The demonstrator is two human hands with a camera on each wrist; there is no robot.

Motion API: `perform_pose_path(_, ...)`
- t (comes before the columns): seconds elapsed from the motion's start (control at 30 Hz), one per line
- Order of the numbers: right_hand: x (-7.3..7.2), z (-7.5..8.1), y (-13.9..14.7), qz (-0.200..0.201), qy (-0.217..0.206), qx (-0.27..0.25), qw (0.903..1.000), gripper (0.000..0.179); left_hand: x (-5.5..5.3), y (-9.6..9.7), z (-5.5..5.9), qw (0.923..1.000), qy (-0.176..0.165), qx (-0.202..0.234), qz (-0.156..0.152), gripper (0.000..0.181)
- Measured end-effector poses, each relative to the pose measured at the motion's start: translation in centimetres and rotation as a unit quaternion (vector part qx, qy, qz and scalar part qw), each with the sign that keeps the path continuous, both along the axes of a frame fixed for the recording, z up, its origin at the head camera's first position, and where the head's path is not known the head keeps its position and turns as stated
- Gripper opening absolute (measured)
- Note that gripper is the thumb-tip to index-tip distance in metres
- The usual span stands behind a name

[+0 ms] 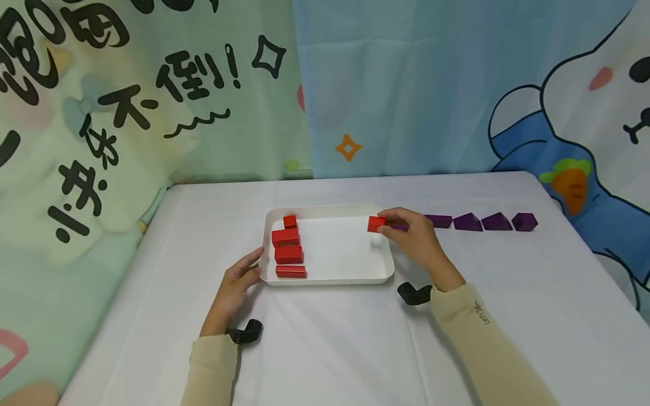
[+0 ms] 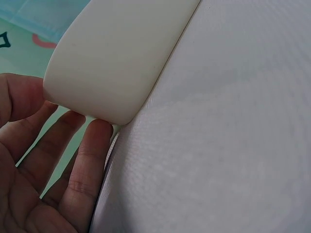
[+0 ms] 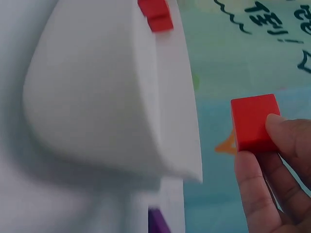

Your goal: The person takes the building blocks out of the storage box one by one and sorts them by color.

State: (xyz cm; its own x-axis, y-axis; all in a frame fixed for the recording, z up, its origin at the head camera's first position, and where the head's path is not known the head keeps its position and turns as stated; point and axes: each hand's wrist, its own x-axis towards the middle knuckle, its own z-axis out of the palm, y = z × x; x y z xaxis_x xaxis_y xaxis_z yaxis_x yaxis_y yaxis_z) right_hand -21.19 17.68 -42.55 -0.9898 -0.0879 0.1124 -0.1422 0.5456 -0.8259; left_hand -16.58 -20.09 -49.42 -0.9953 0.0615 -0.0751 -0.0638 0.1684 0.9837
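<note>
My right hand (image 1: 413, 237) pinches a red cube-like block (image 1: 376, 224) between thumb and fingers, held above the right end of a white tray (image 1: 337, 281). In the right wrist view the red block (image 3: 255, 123) shows clear of the tray wall (image 3: 87, 97). My left hand (image 1: 237, 287) rests its fingertips against the tray's left end; in the left wrist view the fingers (image 2: 80, 184) reach fairly straight to the tray's outer wall (image 2: 112, 63). Inside the tray, along its left side, several red blocks (image 1: 288, 255) of different shapes form a column.
Right of the tray, a row of several purple blocks (image 1: 468, 222) runs along the back of the white-clothed table (image 1: 330, 349); my right hand partly hides its near end. A printed curtain (image 1: 386, 84) hangs behind the table. Each wrist wears a black mount (image 1: 414, 294).
</note>
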Motion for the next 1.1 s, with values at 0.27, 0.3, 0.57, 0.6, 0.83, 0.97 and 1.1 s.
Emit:
perform_pose_path(0.27,0.2,-1.1,4.4,-0.006,-0.004,0.052,0.9986,0.034,0.2,-0.2,0.3,1.0,-0.008,0.002,0.0,0.05)
perform_pose_path(0.3,0.2,-1.3,4.8,-0.005,-0.008,0.057,0.9983,0.034,0.2,-0.1,0.3,1.0,-0.008,0.002,0.0,0.05)
perform_pose_path(0.57,0.2,-3.2,6.6,-0.015,-0.057,0.076,0.9954,0.033,0.2,0.0,0.4,1.0,-0.005,0.0,-0.004,0.05)
perform_pose_path(0.6,0.2,-3.4,6.7,-0.016,-0.059,0.077,0.9952,0.033,0.2,0.0,0.4,1.0,-0.004,0.0,-0.004,0.05)
perform_pose_path(0.83,0.6,-3.2,7.0,-0.012,-0.059,0.073,0.9955,0.04,0.3,0.0,0.4,1.0,-0.004,-0.002,-0.004,0.05)
perform_pose_path(0.97,1.0,-2.0,6.3,-0.01,-0.045,0.061,0.9971,0.043,0.3,0.0,0.4,1.0,-0.006,-0.002,-0.004,0.05)
perform_pose_path(1.1,1.3,-1.0,4.8,-0.012,-0.022,0.024,0.9994,0.042,0.2,0.0,0.3,1.0,-0.003,0.001,-0.006,0.05)
